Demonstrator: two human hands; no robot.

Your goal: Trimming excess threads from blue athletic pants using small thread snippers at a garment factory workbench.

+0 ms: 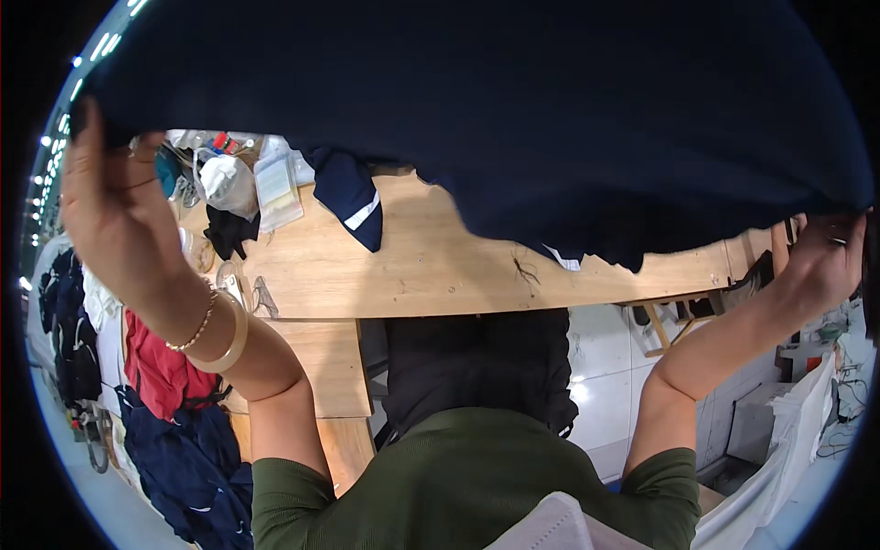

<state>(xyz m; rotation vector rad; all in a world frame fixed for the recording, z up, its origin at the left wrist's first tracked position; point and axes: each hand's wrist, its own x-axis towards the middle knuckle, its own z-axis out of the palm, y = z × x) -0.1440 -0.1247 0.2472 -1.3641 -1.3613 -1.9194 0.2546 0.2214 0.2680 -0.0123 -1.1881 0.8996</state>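
Closest to the left hand, a thin beaded gold-toned chain rings the wrist; a smooth, wider, pale bangle sits beside it, farther from the hand. The person wears a dark green top, finely ribbed, its short sleeves well apart from either hand. Lower, between the hands, shows a white mask with a dotted seam.

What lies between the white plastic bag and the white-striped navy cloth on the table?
In the head view, a pale plastic packet lies between the bag and the striped navy cloth.
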